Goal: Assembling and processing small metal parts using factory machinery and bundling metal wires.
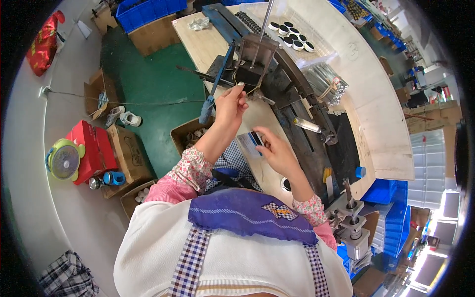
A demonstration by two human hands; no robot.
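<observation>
My left hand (230, 102) is raised to the front of a small dark metal press (255, 59) on the wooden bench (208, 42). Its fingertips pinch a small thin part at the press opening. My right hand (277, 151) sits lower, near the bench edge, holding a light blue card (250, 143) with a dark stripe. A blue lever handle (208, 106) hangs down just left of my left hand.
A white tray (316, 52) of round black-and-white discs stands behind the press, with a bundle of metal rods (326, 84) beside it. A dark rail (307, 123) runs along the bench. Cardboard boxes (129, 153), a green fan (64, 159) and blue crates (148, 12) stand on the floor at left.
</observation>
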